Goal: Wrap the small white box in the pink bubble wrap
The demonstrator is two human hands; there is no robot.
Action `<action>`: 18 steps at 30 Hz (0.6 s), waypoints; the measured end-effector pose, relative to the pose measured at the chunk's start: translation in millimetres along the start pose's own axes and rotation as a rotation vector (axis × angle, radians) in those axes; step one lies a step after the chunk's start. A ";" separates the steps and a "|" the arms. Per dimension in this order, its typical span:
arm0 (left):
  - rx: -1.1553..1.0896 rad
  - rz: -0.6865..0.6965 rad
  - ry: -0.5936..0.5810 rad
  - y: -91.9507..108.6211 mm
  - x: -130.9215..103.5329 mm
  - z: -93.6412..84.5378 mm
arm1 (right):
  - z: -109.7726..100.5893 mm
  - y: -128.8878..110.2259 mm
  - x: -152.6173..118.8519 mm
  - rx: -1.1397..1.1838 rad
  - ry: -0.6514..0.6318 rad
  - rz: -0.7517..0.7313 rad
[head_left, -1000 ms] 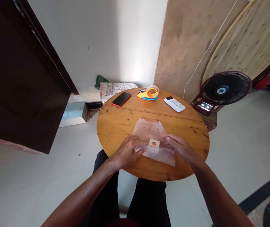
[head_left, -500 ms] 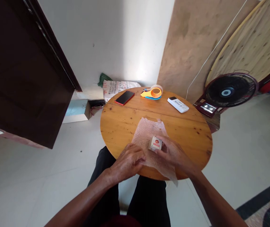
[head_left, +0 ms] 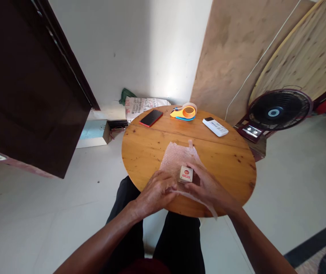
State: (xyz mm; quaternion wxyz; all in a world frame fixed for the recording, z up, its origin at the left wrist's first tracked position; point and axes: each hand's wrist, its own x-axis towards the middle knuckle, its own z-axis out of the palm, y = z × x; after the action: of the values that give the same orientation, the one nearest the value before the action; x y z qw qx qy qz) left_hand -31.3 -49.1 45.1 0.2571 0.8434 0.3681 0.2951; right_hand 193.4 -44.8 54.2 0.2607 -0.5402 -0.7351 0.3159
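Bubble wrap lies near the front edge of the round desk, a small box on it. Right hand grips the box at its side. Left hand pinches the wrap's near edge, just beside the box. Phone, tape dispenser, remote sit at the far rim.

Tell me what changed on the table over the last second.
The right hand took hold of the small box, which lay flat on the bubble wrap, and stood it up. The wrap's near end now hangs past the table edge. The left hand stayed on the wrap; phone, tape dispenser and remote did not move.
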 end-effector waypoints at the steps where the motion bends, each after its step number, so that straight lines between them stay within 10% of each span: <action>1: -0.010 -0.025 0.029 1.0 3.1 0.7 | -4.0 1.7 -2.9 0.077 -0.026 0.015; 8: -0.028 -0.170 0.186 0.3 36.8 12.1 | -35.2 11.5 -21.9 0.376 -0.114 0.099; 18: -0.320 -0.368 0.143 -9.9 53.5 27.2 | -15.3 13.6 -7.2 0.215 0.111 0.203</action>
State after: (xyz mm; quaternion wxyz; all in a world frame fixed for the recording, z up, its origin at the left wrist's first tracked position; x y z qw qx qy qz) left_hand 12.4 -7.8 36.3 0.4100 0.6878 0.4812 0.3568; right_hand 215.1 -45.9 53.8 0.3240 -0.5972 -0.6232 0.3873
